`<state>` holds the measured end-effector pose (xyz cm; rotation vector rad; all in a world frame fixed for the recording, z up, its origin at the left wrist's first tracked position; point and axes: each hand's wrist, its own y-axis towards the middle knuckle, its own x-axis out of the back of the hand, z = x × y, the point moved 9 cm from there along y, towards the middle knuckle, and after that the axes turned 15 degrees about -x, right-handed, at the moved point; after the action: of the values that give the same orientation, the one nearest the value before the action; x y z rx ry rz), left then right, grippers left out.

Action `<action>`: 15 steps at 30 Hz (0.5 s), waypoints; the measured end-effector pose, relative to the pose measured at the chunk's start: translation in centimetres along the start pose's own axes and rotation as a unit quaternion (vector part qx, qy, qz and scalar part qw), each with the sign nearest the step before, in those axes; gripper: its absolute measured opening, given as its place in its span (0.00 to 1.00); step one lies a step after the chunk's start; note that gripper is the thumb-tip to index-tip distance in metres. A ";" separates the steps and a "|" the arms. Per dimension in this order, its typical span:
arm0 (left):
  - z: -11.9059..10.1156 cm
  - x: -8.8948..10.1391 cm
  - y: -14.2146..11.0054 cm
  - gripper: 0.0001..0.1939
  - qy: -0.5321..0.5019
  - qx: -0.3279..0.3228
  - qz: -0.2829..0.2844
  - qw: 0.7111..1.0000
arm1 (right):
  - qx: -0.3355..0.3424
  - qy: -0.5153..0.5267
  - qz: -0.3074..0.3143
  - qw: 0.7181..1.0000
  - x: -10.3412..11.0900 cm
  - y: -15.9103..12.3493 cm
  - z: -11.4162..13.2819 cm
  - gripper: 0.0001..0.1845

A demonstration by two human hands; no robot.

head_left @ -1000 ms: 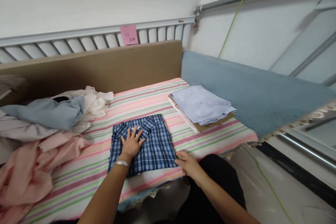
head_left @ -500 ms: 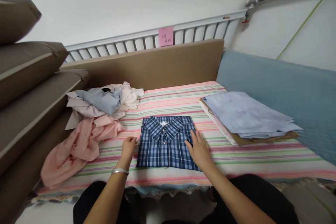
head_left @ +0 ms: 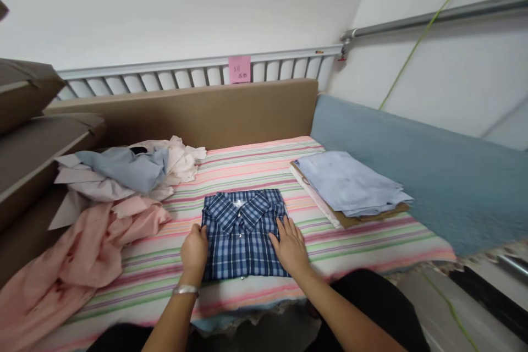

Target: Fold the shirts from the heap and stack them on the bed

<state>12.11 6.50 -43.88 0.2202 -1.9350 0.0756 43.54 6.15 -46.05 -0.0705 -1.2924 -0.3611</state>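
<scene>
A blue plaid shirt [head_left: 246, 250] lies folded into a rectangle in front of me, collar at the far end and buttons down the middle. My left hand [head_left: 194, 250], with a silver bracelet on its wrist, is closed at the shirt's left edge; the thumb rests along the cloth and the other fingers are mostly tucked out of sight. On the right edge, my right hand [head_left: 292, 245] lies flat with its fingers stretched forward over the plaid.
Pastel clothes sit heaped on the left: a pink garment [head_left: 88, 250] and a light blue one [head_left: 136, 168]. Folded light blue garments [head_left: 350, 181] form a stack on the right. A striped cover [head_left: 247, 159] lies beneath. Brown cushions [head_left: 37, 143] rise at the left; a blue panel [head_left: 396, 165] borders the right.
My left hand has come in from beside the shirt to its left edge. The right hand stays on the right side. The view has turned, shifting everything leftward in the picture.
</scene>
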 end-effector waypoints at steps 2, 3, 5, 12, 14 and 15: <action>0.1 -0.6 -0.1 0.18 0.016 -0.002 0.019 1.000 | -0.003 0.008 -0.001 1.000 0.2 -0.1 0.2 0.33; 0.3 -0.8 -0.1 0.17 0.022 -0.002 0.026 0.999 | -0.004 0.015 -0.001 1.000 0.4 -0.1 0.2 0.32; 0.8 -1.1 -0.2 0.18 0.028 0.001 0.033 0.999 | -0.005 0.039 0.003 0.999 0.6 0.0 0.2 0.32; 5.9 -0.7 0.2 0.27 -0.137 0.016 -0.034 0.990 | -0.068 0.262 0.006 0.963 1.7 1.0 -4.8 0.27; 6.7 -1.3 0.8 0.25 -0.167 0.032 -0.002 0.985 | -0.109 0.317 0.035 0.942 1.4 1.4 -6.1 0.26; 6.4 -1.3 1.3 0.24 -0.173 0.027 0.012 0.984 | -0.129 0.331 0.058 0.933 1.2 1.8 -6.2 0.26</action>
<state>6.45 6.89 -47.41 0.2585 -2.2850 0.1120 50.12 6.00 -46.42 -0.2260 -0.5650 -0.4068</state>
